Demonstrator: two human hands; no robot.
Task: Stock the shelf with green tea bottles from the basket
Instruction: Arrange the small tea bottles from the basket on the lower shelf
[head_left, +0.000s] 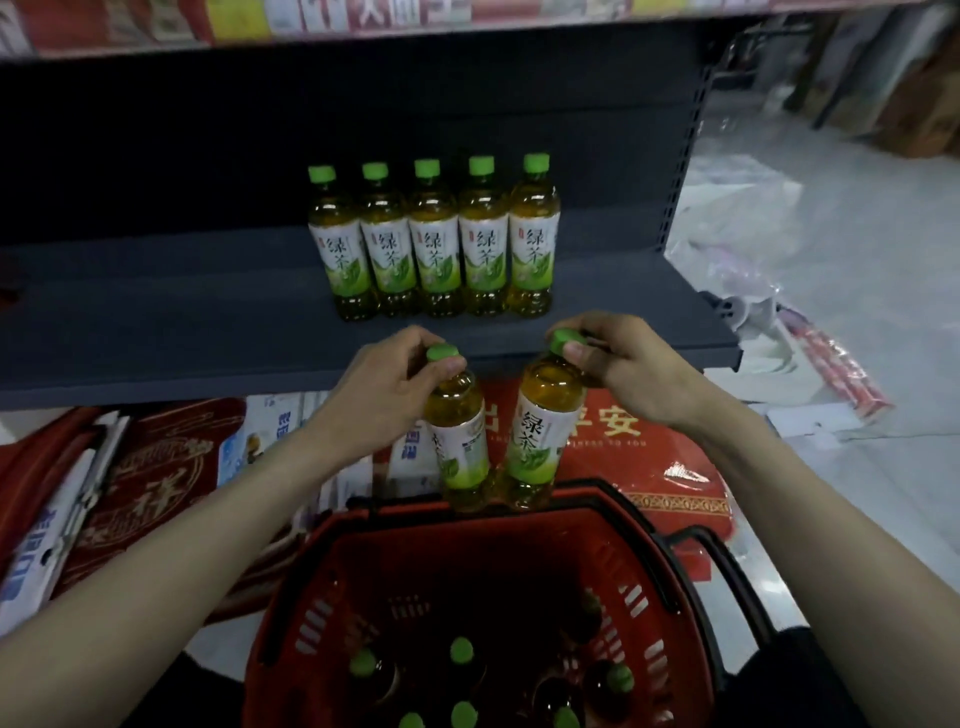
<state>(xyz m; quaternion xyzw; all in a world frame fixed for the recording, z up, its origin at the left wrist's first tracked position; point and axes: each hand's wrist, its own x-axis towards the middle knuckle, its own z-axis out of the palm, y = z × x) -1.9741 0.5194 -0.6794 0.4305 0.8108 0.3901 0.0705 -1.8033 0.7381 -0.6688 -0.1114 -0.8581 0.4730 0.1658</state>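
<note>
Pinching the green cap between thumb and fingertips, the left hand (387, 387) holds one green tea bottle (460, 441) by its neck, upright with a slight lean. The right hand (618, 364) does the same with a second bottle (543, 434), thumb pressed against the cap and fingers curled behind it; this bottle tilts a little to the left at its base. Both bottles hang in the air side by side, their bottoms close together just above the far rim of the red basket (467, 525), below the front edge of the dark grey shelf (156, 322).

On that shelf a row of five bottles (434, 239) stands upright, touching shoulder to shoulder, labels facing forward. To their left the board is bare.

Down in the basket, more bottles stand in shadow, showing mainly as green caps (461, 650) near its near end; six or so can be made out. Black handles (727, 571) lie folded over the basket's rim.

Under the shelf, red and white packaged goods (156, 467) lie stacked, and clear plastic wrapping (737, 234) sits on the floor to the right.
</note>
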